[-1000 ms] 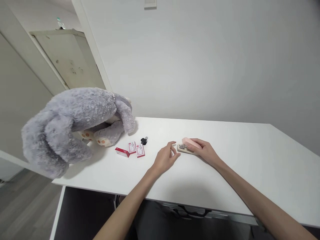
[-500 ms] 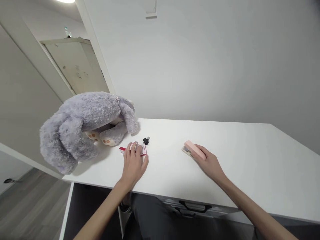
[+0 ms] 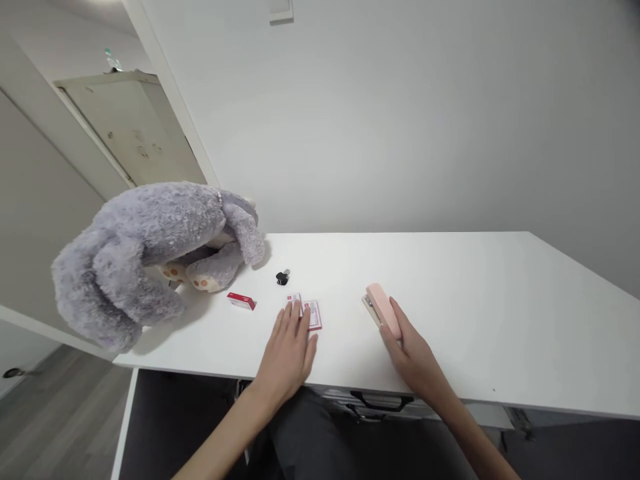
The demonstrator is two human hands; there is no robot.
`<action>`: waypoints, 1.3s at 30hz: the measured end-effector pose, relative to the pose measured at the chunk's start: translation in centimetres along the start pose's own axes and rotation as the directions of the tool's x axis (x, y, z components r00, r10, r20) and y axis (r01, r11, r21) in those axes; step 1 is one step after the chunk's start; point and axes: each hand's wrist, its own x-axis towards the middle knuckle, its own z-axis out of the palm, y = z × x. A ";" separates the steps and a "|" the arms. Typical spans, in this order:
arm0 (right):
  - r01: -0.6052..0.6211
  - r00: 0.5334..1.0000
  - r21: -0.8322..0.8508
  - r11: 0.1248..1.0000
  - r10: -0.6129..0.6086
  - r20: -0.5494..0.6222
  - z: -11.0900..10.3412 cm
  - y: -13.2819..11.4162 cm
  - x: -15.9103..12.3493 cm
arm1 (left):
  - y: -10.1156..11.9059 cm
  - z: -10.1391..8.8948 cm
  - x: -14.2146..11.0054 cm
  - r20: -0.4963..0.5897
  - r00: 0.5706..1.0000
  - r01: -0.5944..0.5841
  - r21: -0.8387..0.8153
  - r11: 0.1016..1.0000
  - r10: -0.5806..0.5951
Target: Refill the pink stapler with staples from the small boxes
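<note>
My right hand (image 3: 417, 363) is wrapped round a pale pink stapler (image 3: 383, 311) with a cream base, which rests on the white table (image 3: 450, 293). The stapler's top arm sits a little to one side of the base, and its rear end is hidden in the palm. My left hand (image 3: 286, 357) lies with its fingers stretched over two small red-and-white boxes. The right box (image 3: 314, 316) shows most of its label; the left box (image 3: 295, 297) is partly under the fingertips. A third red-and-white box (image 3: 241, 301) stands on its side farther left, apart from the hand.
Behind the boxes lies a small black object (image 3: 283, 278) with a clear tab. A large grey plush toy (image 3: 165, 220) slumps over the table's left end. A wall (image 3: 380, 133) rises along the back edge. Below the front edge is a black drawer handle (image 3: 383, 402).
My left hand left the stapler, went to the boxes, and slid two of them right, away from the third. My right hand drew the stapler nearer the front edge and turned it.
</note>
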 end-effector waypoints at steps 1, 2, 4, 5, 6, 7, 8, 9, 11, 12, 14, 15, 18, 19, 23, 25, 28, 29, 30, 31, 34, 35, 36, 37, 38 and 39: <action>-0.001 1.000 -0.001 1.000 0.001 0.004 0.0 -0.1 -0.2 | 1.0 -0.1 0.1 0.002 1.000 -0.021 -0.018 1.000 0.021; -0.003 1.000 -0.003 1.000 0.003 0.013 0.0 -0.2 -0.3 | 2.0 -0.2 0.3 0.008 0.999 -0.035 -0.042 0.999 0.035; -0.007 0.999 -0.006 1.000 0.007 0.040 0.0 -0.5 -0.4 | 3.7 -0.4 0.9 0.032 0.998 -0.057 -0.105 0.993 0.060; -0.010 0.998 -0.006 1.000 0.010 0.055 -0.1 -0.7 -0.4 | 4.4 -0.5 1.3 0.047 0.997 -0.061 -0.139 0.988 0.068; -0.013 0.998 -0.005 1.000 0.013 0.067 -0.1 -0.8 -0.4 | 5.0 -0.7 1.7 0.060 0.995 -0.063 -0.175 0.982 0.075; -0.017 0.997 -0.003 1.000 0.017 0.074 -0.2 -0.9 -0.4 | 5.4 -0.8 2.1 0.067 0.994 -0.066 -0.216 0.974 0.082; -0.021 0.997 0.000 1.000 0.021 0.078 -0.2 -0.9 -0.5 | 5.6 -0.9 2.4 0.069 0.993 -0.070 -0.260 0.963 0.091; -0.026 0.997 0.005 1.000 0.026 0.078 -0.3 -1.0 -0.5 | 5.6 -1.0 2.8 0.067 0.993 -0.076 -0.305 0.949 0.101; -0.034 0.996 0.015 0.999 0.032 0.079 -0.3 -1.0 -0.6 | 5.1 -1.1 3.5 0.059 0.991 -0.085 -0.386 0.919 0.117; -0.034 0.996 0.022 0.999 0.032 0.080 -0.4 -1.0 -0.6 | 4.6 -1.1 3.9 0.059 0.991 -0.086 -0.416 0.905 0.121; -0.024 0.997 0.033 0.999 0.021 0.080 -0.4 -1.0 -0.7 | 3.5 -1.0 4.6 0.069 0.990 -0.079 -0.458 0.885 0.124; -0.015 0.997 0.038 0.999 0.013 0.076 -0.4 -1.0 -0.7 | 2.9 -0.9 5.0 0.080 0.988 -0.081 -0.478 0.875 0.134; 0.008 0.999 0.048 0.999 -0.010 0.045 -0.5 -1.0 -0.8 | 1.9 -0.7 5.7 0.109 0.982 -0.071 -0.542 0.837 0.155; 0.016 0.999 0.050 0.999 -0.018 0.035 -0.5 -1.0 -0.8 | 1.7 -0.6 5.8 0.117 0.982 -0.059 -0.563 0.825 0.151; 0.027 1.000 0.059 0.998 -0.026 -0.004 -0.7 -1.2 -0.8 | 1.5 -0.6 5.6 0.140 0.983 -0.004 -0.628 0.778 0.118; 0.012 1.000 0.077 0.997 -0.010 -0.023 -0.7 -1.2 -0.7 | 1.4 -1.0 5.6 0.129 0.984 -0.010 -0.652 0.758 0.124; -0.014 0.999 0.126 0.992 0.018 -0.028 -0.8 -1.1 -0.6 | 1.3 -2.0 6.1 0.087 0.986 -0.045 -0.679 0.733 0.142; -0.021 0.999 0.142 0.990 0.025 -0.025 -0.8 -1.0 -0.5 | 1.4 -2.3 6.4 0.080 0.985 -0.055 -0.693 0.719 0.152; -0.027 0.999 0.155 0.988 0.030 -0.022 -0.9 -1.0 -0.5 | 1.6 -2.6 6.8 0.080 0.982 -0.063 -0.710 0.701 0.169; -0.031 0.999 0.165 0.986 0.035 -0.021 -0.9 -1.0 -0.5 | 1.8 -2.8 7.3 0.087 0.977 -0.069 -0.731 0.679 0.194; -0.037 0.999 0.179 0.983 0.041 -0.022 -0.9 -1.0 -0.5 | 2.7 -2.8 8.6 0.116 0.952 -0.086 -0.784 0.614 0.282; -0.037 0.999 0.183 0.983 0.041 -0.021 -0.9 -1.0 -0.5 | 2.9 -2.6 8.9 0.121 0.945 -0.091 -0.795 0.600 0.304; -0.037 0.999 0.187 0.982 0.041 -0.020 -0.9 -1.1 -0.4 | 3.1 -2.3 9.1 0.120 0.940 -0.099 -0.801 0.591 0.320; -0.036 0.999 0.192 0.981 0.041 -0.020 -1.0 -1.2 -0.4 | 3.1 -2.0 9.3 0.117 0.938 -0.106 -0.800 0.591 0.326; -0.034 0.999 0.195 0.980 0.039 -0.019 -1.0 -1.2 -0.4 | 3.0 -1.6 9.3 0.115 0.940 -0.109 -0.792 0.601 0.322; -0.030 0.999 0.196 0.980 0.034 -0.020 -1.1 -1.3 -0.4 | 2.8 -1.3 9.2 0.117 0.944 -0.106 -0.778 0.620 0.308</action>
